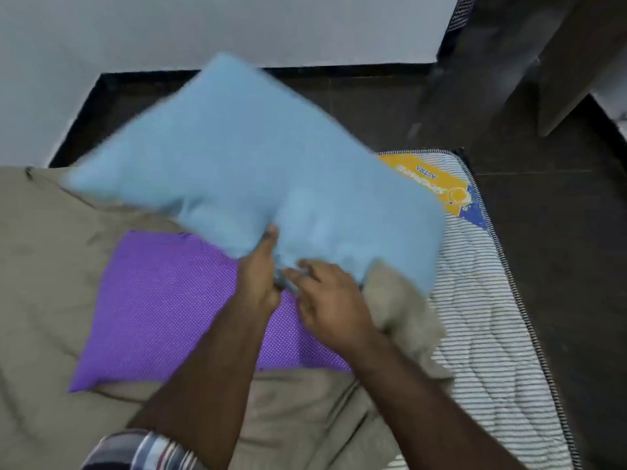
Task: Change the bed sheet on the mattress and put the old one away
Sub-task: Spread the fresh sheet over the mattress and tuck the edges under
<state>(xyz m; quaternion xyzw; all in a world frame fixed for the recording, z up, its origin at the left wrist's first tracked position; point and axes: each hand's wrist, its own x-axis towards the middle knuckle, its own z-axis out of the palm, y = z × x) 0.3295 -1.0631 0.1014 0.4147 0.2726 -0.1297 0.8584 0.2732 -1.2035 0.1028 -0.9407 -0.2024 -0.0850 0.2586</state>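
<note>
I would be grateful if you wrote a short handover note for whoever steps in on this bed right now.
Left hand and right hand: both grip the near edge of the blue pillow, held up over the bed; it is motion-blurred.
Purple pillow lies on the beige sheet.
Beige sheet covers most of the mattress, peeled back at the right side, leaving the striped ticking bare.
Done: one side loosened.
Left: clear both pillows, strip the sheet, fit the fresh one, none in view, and put the old one away.
</note>
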